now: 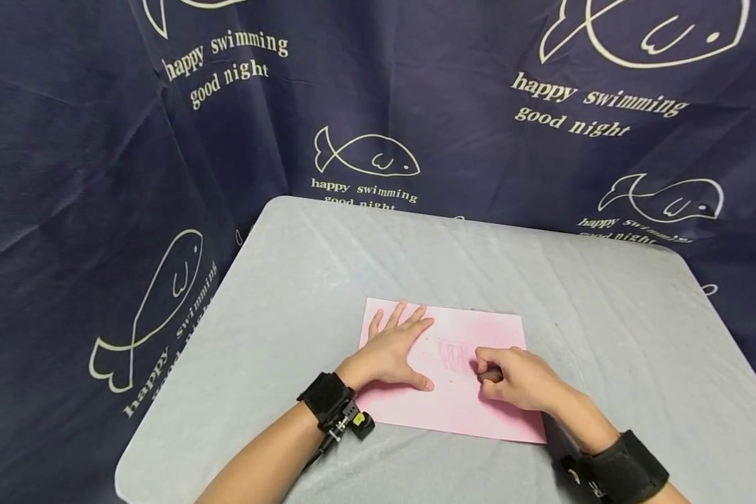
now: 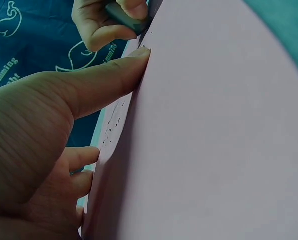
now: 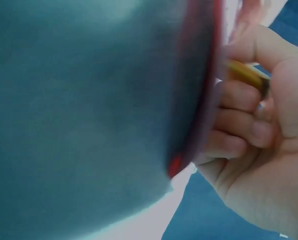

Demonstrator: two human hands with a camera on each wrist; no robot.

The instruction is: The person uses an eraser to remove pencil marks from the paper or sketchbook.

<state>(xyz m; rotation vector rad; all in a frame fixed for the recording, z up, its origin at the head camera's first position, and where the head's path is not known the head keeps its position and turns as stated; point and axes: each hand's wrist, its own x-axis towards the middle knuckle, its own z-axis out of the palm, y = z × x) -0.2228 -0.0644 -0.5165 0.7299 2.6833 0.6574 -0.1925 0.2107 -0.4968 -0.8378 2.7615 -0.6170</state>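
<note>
A pink sheet of paper [image 1: 435,413] lies on the table with a patch of pink scribbled strokes [image 1: 453,355] near its middle. My left hand [image 1: 390,350] rests spread on the sheet's left part, thumb toward the middle. My right hand [image 1: 519,376] pinches a small dark block [image 1: 493,375], which looks like an eraser, at the right edge of the strokes. A yellow side of that block [image 3: 246,73] shows between the fingers in the right wrist view. Its lower end is partly hidden by the fingers. Small dark crumbs [image 2: 118,120] dot the paper in the left wrist view.
The table [image 1: 302,280] has a pale grey cover and rounded corners. Dark blue curtains [image 1: 466,154] with fish drawings and lettering hang behind it and along its left side. Black straps with small cameras circle both wrists.
</note>
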